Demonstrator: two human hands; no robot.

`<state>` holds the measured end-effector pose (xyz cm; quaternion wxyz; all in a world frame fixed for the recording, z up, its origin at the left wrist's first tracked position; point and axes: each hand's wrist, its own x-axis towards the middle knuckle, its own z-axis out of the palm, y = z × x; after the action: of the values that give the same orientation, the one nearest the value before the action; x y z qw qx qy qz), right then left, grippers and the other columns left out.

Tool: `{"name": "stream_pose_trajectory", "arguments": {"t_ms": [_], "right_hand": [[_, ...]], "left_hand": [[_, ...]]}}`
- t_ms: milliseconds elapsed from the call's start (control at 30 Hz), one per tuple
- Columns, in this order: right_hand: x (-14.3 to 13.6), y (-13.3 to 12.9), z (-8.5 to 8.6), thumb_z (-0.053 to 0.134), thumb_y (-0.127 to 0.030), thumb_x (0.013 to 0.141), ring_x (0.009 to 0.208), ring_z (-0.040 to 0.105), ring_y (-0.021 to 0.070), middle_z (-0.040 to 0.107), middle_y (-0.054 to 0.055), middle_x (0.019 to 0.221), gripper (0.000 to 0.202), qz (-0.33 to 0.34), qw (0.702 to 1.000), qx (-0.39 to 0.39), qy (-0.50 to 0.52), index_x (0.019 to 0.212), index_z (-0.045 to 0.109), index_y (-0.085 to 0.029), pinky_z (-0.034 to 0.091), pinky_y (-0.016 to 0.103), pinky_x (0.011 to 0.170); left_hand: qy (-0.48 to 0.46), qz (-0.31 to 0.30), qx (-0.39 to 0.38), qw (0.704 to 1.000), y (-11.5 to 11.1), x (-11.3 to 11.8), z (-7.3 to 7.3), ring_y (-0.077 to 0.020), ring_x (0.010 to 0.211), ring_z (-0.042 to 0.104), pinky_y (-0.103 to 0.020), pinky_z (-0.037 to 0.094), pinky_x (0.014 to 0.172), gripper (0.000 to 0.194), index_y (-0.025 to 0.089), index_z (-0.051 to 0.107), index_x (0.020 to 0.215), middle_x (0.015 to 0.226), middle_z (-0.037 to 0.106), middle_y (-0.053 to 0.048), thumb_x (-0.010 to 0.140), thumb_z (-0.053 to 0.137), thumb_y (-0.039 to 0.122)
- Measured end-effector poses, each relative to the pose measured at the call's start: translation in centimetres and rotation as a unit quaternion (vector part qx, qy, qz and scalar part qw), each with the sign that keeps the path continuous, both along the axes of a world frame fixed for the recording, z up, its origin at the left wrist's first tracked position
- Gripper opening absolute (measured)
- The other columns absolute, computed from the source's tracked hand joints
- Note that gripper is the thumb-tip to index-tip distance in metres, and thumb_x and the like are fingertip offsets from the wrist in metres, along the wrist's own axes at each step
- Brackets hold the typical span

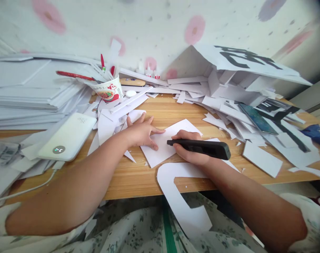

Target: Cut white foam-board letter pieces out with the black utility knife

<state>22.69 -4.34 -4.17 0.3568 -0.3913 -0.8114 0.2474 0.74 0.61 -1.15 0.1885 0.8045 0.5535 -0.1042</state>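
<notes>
My left hand (141, 133) lies flat with fingers spread on a white sheet of foam board (164, 149) in the middle of the wooden table (133, 179). My right hand (187, 151) grips a black utility knife (202, 147), held sideways with its tip pointing left over the same sheet. A curved white cut-out piece (181, 203) hangs over the table's near edge below my right hand.
A white power bank (67, 138) with a cable lies at the left on stacked white boards (31, 91). A paper cup (107, 89) holds pens. Glue bottles (149, 72) stand at the wall. Offcuts and black-lettered sheets (254, 105) pile at the right.
</notes>
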Motion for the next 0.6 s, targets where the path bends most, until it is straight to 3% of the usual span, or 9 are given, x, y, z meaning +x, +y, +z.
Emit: {"name": "stream_pose_trajectory", "arguments": {"t_ms": [267, 467, 533, 600], "right_hand": [[-0.23, -0.10, 0.50, 0.058, -0.025, 0.075, 0.063, 0.056, 0.0140, 0.062, 0.000, 0.068, 0.006, 0.003, 1.000, -0.021, 0.005, 0.078, 0.061, -0.020, 0.042, 0.024, 0.058], [-0.36, -0.34, -0.08, 0.058, -0.024, 0.074, 0.059, 0.054, 0.0128, 0.062, -0.001, 0.066, 0.007, -0.002, 1.000, -0.020, 0.022, 0.079, 0.062, -0.020, 0.042, 0.024, 0.057], [-0.70, -0.18, -0.16, 0.058, -0.024, 0.073, 0.060, 0.054, 0.0132, 0.063, -0.001, 0.066, 0.008, 0.002, 0.999, -0.025, 0.048, 0.077, 0.063, -0.020, 0.042, 0.025, 0.058], [-0.93, 0.16, 0.17, 0.062, -0.025, 0.069, 0.062, 0.056, 0.0145, 0.064, -0.001, 0.067, 0.007, -0.035, 0.991, -0.038, 0.126, 0.073, 0.064, -0.020, 0.044, 0.027, 0.061]], "left_hand": [[0.013, -0.018, -0.007, 1.000, -0.08, -0.01, 0.49, -0.0411, 0.144, -0.015, -0.080, -0.008, 0.095, 0.079, 0.054, 0.046, 0.133, 0.162, 0.006, -0.005, 0.060, 0.074, 0.065], [0.015, 0.005, 0.000, 1.000, -0.02, 0.12, -0.06, -0.0391, 0.145, -0.016, -0.079, -0.009, 0.095, 0.078, 0.053, 0.045, 0.133, 0.162, 0.005, -0.006, 0.061, 0.076, 0.060], [0.013, 0.003, 0.006, 1.000, -0.05, 0.14, -0.04, -0.0394, 0.145, -0.015, -0.079, -0.009, 0.095, 0.078, 0.054, 0.046, 0.133, 0.162, 0.006, -0.006, 0.061, 0.077, 0.059], [0.016, -0.001, 0.015, 1.000, -0.26, 0.24, 0.27, -0.0410, 0.146, -0.010, -0.079, -0.010, 0.096, 0.077, 0.053, 0.049, 0.131, 0.162, 0.008, -0.005, 0.060, 0.078, 0.056]]}}
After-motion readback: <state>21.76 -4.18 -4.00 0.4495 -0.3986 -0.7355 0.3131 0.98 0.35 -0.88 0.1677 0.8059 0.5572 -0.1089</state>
